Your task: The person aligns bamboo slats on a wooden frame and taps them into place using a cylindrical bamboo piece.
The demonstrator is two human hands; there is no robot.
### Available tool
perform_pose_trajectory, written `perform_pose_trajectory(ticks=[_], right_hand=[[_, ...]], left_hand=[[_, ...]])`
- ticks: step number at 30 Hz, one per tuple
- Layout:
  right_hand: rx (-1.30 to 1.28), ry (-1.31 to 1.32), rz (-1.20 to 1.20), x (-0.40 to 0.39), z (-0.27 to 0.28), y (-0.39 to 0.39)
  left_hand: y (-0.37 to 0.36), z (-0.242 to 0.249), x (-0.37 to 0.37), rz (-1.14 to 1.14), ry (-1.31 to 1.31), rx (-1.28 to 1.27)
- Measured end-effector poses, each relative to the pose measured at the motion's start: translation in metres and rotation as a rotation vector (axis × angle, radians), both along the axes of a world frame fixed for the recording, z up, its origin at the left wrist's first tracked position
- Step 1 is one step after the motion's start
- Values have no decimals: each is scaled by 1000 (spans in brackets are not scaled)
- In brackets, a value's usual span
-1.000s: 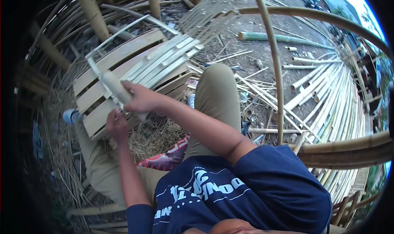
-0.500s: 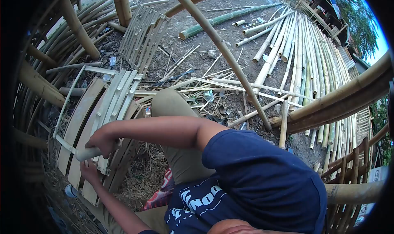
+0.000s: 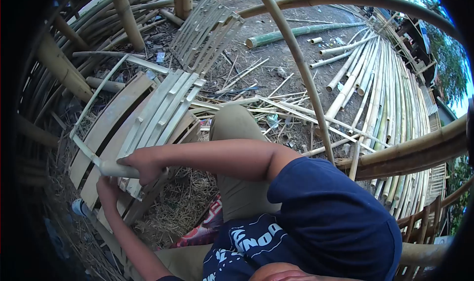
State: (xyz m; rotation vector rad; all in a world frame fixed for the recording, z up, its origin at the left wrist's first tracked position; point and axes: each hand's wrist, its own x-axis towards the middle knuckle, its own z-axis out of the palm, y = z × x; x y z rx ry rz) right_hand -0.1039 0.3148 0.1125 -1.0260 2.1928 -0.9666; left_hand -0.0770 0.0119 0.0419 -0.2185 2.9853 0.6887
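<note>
My right hand (image 3: pixel 143 163) is wrapped round a short, thick pale bamboo piece (image 3: pixel 114 169), which lies level above the left end of a slatted wooden bench (image 3: pixel 101 128). Just under the tip of that piece is my left hand (image 3: pixel 107 191), its fingers curled; what they hold, if anything, is hidden. A thin bent bamboo strip frame (image 3: pixel 94 97) runs over the bench and meets the bamboo piece's tip at its near corner. Right of it, several pale slats fixed in a row, a slat panel (image 3: pixel 160 114), rest on the bench boards.
Another slat rack (image 3: pixel 205 32) leans beyond the bench. Many bamboo poles (image 3: pixel 377 98) lie on the ground at right, with a green pole (image 3: pixel 301 33) behind. A slanted pole (image 3: pixel 298 59) crosses in front of me. Straw and offcuts (image 3: pixel 182 202) lie beside the bench.
The view has swung, so the bench and poles sit further right and the bench higher in the picture. My left hand's fingers look more curled. The right hand keeps hold of the bamboo piece.
</note>
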Motion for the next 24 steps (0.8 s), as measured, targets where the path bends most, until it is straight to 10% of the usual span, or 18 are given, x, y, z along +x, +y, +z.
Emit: perform_pose_trajectory(ticks=[18,24], right_hand=[[-32,93,-228,-18,-1,-19],[-40,450,-41,-92,40,-16]], left_hand=[[-6,-5,4,-278,158,-117],[26,-20,73,70,577,121]])
